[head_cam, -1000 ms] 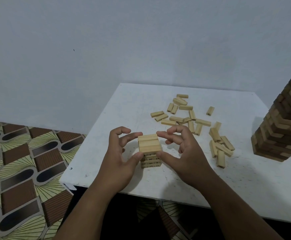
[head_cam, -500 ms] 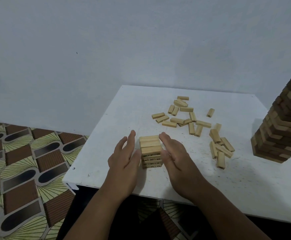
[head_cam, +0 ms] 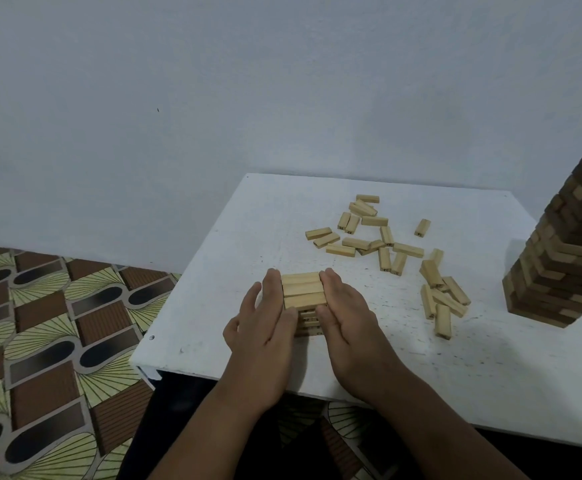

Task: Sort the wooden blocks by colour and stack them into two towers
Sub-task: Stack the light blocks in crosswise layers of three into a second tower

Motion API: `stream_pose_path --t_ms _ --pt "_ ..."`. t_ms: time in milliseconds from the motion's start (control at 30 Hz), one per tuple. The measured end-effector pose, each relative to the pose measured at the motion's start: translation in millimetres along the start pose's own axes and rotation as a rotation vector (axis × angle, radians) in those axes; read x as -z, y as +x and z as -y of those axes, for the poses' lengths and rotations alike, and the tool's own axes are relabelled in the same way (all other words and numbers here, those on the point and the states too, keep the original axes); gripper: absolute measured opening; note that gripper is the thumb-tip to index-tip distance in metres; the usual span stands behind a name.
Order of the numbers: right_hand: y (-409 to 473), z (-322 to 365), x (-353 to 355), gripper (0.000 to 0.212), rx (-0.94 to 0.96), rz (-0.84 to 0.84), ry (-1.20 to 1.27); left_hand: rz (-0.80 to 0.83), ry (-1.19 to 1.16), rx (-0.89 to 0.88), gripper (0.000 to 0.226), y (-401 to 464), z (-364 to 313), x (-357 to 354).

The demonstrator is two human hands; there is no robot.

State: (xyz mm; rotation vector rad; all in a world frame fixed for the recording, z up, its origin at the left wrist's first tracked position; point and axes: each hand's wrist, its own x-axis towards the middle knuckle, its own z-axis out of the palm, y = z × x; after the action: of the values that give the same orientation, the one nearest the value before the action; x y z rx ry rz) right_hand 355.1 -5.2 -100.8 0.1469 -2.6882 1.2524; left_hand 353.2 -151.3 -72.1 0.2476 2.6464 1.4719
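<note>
Progress is partial: a short light tower (head_cam: 304,299) near the table's (head_cam: 490,368) front edge is squared between the left hand (head_cam: 265,327) and right hand (head_cam: 345,320), fingers straight, flat against its sides. Loose light blocks (head_cam: 386,247) at one o'clock remain unstacked; the dark tower (head_cam: 566,251) at three o'clock looks largely built.

Pale tan blocks (head_cam: 383,244) lie on a white table (head_cam: 490,358); brown tower (head_cam: 566,258); floor (head_cam: 40,341) patterned brown, black and yellow-green; pale blue-grey wall (head_cam: 213,81).
</note>
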Motion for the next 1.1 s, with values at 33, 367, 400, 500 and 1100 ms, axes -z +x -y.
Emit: stream_pose_path --t_ms 33,367,400,500,1100 --pt "0.2 -0.2 -1.0 0.06 -0.004 -0.002 0.011 -0.012 0.006 -0.004 0.049 -0.3 -0.3 -0.1" --pt "0.6 -2.1 -2.8 0.06 -0.004 -0.016 0.022 -0.031 0.148 -0.019 0.053 5.3 12.9 -2.3" --pt "0.5 -2.5 -2.8 0.06 -0.004 -0.017 0.022 -0.034 0.171 -0.025 0.053 5.7 13.3 -2.7" --pt "0.3 -3.2 -2.8 0.059 -0.004 -0.017 0.018 -0.05 0.204 -0.033 0.054 5.4 12.5 -2.7" --pt "0.1 -4.3 -1.1 0.06 -0.016 0.007 0.016 -0.06 0.233 -0.054 0.053 4.3 13.1 -3.3"
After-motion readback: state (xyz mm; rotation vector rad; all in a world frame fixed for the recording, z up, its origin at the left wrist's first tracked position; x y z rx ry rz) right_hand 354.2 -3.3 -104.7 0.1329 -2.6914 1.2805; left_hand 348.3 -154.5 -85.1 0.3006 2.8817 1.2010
